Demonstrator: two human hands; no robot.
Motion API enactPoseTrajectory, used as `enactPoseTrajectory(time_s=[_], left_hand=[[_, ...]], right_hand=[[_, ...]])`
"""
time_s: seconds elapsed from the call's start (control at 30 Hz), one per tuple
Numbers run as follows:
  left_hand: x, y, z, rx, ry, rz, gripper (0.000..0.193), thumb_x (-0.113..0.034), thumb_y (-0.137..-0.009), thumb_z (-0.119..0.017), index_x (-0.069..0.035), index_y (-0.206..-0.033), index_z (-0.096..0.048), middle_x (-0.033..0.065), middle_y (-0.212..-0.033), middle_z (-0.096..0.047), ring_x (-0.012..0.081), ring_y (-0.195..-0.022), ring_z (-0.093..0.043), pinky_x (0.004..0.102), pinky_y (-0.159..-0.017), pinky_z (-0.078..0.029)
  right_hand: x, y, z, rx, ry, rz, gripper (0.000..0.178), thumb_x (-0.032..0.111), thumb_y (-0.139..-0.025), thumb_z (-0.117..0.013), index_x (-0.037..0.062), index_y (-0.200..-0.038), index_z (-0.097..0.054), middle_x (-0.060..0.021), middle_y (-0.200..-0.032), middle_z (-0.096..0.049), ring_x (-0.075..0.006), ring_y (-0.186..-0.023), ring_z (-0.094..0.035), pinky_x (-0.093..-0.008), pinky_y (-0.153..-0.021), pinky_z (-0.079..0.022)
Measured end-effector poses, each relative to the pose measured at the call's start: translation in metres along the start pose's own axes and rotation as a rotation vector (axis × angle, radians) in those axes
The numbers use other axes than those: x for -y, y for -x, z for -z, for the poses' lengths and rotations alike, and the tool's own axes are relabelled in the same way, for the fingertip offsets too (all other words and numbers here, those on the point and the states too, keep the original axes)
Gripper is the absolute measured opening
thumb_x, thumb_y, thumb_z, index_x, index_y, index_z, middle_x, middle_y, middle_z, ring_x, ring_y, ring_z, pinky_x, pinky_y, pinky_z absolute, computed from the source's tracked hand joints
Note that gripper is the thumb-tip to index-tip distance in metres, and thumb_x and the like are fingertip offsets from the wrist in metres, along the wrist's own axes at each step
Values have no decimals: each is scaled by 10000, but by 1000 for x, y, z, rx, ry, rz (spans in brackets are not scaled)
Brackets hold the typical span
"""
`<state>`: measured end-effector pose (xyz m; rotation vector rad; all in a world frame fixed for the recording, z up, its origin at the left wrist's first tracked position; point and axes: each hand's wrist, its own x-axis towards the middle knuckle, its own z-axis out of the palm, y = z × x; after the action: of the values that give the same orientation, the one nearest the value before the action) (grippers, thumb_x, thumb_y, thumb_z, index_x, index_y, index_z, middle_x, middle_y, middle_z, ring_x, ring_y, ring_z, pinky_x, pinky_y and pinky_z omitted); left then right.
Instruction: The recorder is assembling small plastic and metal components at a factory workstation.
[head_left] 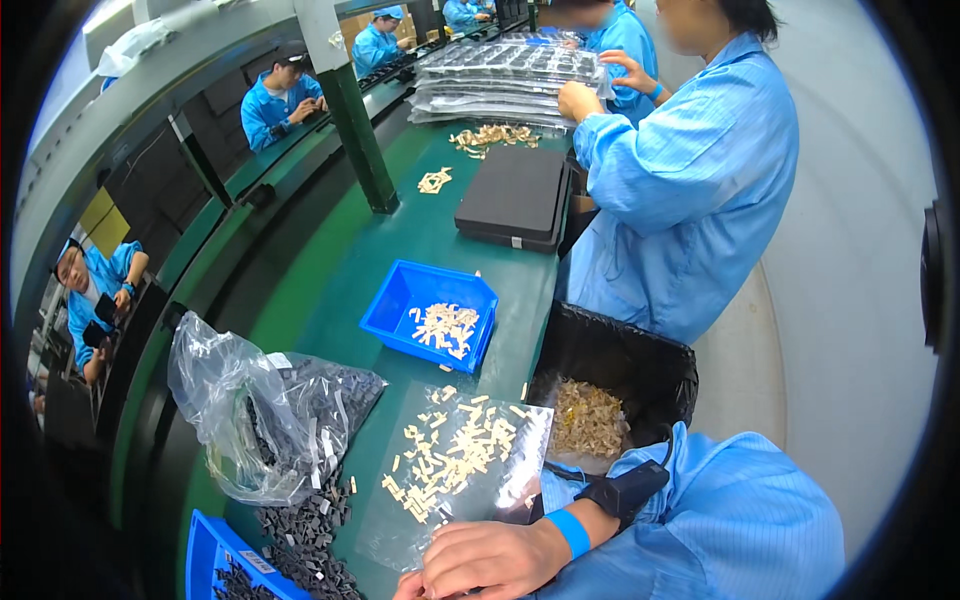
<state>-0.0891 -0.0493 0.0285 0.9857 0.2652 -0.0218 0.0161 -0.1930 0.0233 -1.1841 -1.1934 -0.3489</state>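
At the lower edge my right hand [497, 560], with a blue band at its wrist, has its fingers bent and pressed together. What they hold, if anything, is hidden. Just beyond it a clear plastic sheet or bag [385, 530] lies flat on the green work surface, with many small cream-coloured strips [460, 450] scattered over it. Left of the hand is a pile of small dark grey pieces [310, 540]. It spills from a clear plastic bag [270, 420] full of similar pieces. I cannot make out my left hand.
A blue bin [385, 325] of cream strips stands ahead; another blue bin [203, 560] holds dark pieces. Black flat cases [515, 195] and stacked clear trays [505, 75] lie farther off. A black-lined waste bin [665, 375] and a co-worker [690, 190] are right. A green post [360, 140] rises left.
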Motion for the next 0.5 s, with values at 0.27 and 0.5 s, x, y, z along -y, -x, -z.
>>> enactPoseTrajectory(time_s=[0.27, 0.5], left_hand=[[4, -1, -8, 23, 331, 87, 341, -63, -865, -526, 9, -1190, -456, 168, -1139, -520, 259, -1073, -512, 388, -938, -413], [18, -26, 6, 271, 368, 45, 413, 27, -854, -489, 7, -1263, -438, 232, -1264, -457, 291, -1168, -459, 346, -864, -411]], right_hand=[[-8, 10, 1, 30, -10, -94, 224, 76, -781, -656, -13, -966, -564, -141, -898, -575, -308, -817, -562, -390, -699, -460], [-19, 15, 5, 31, -233, -441, 344, 5, -722, -712, -17, -1019, -540, -159, -897, -611, -226, -778, -575, -302, -663, -462]])
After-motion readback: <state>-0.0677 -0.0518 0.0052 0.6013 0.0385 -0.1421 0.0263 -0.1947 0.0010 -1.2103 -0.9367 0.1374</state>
